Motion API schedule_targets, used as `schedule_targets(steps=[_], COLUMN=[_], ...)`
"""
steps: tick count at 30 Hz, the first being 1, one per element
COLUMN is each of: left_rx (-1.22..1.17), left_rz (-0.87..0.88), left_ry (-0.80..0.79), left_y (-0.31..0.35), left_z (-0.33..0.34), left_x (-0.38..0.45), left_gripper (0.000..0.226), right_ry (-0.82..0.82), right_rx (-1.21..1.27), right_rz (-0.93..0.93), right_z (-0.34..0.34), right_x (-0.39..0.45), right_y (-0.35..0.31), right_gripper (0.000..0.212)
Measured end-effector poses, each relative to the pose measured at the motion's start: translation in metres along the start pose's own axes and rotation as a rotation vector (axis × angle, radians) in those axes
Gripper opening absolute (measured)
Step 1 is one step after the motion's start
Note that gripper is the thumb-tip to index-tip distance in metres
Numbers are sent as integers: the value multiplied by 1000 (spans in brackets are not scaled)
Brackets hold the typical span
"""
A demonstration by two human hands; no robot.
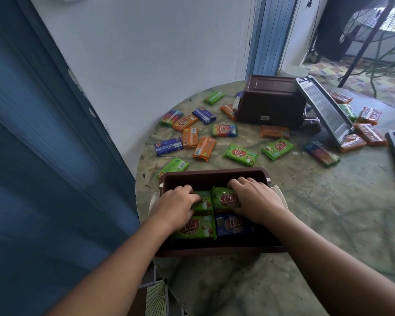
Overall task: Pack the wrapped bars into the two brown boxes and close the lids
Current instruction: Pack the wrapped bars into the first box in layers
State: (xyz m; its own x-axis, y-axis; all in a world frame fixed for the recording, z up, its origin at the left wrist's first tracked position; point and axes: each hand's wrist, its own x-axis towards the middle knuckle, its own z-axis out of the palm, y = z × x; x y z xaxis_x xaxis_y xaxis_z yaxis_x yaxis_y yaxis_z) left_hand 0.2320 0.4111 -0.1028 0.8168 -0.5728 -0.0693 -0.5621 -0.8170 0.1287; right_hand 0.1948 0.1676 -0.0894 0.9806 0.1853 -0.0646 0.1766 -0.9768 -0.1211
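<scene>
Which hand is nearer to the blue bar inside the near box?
Right. The right hand lies just above the blue bar, on the green bar behind it. The left hand is across the box, over the green bars.
</scene>
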Motion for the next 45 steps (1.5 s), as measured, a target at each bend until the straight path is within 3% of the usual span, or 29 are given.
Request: schedule_targets(steps=[8,15,17,19,22,23,25,28,32,45], left_rx=[9,-17,-151,-263,-184,-118,-19,-122,-115,-116], left_rz=[7,10,9,-9,-108,-139,-202,-261,-262,-265], left_ry=[-15,4,96,314,525,504,307,26,121,156], left_y=[-1,-1,0,-1,-10,-15,-27,-37,-38,-47], left_z=[0,0,-2,-4,-12,-16,-20,-18,-8,-7], left_x=[0,0,-1,-2,6,11,23,34,36,54], left_gripper=[41,39,35,24,27,35,54,62,47,45], right_ry=[-46,-30,63,239,425,417,297,62,65,101], right_rx=[-146,-115,19,152,144,128,92,83,74,94], right_rz=[-71,-59,-41,0,70,90,101,66,16,27], right_z=[0,0,-4,-8,-13,-15,-21,-22,-12,-10], right_x=[-3,-3,-4,-2,4,8,19,34,39,51], right_y=[-2,-3,-3,0,8,10,15,20,24,29], right_gripper=[58,42,40,33,31,38,51,37,23,23])
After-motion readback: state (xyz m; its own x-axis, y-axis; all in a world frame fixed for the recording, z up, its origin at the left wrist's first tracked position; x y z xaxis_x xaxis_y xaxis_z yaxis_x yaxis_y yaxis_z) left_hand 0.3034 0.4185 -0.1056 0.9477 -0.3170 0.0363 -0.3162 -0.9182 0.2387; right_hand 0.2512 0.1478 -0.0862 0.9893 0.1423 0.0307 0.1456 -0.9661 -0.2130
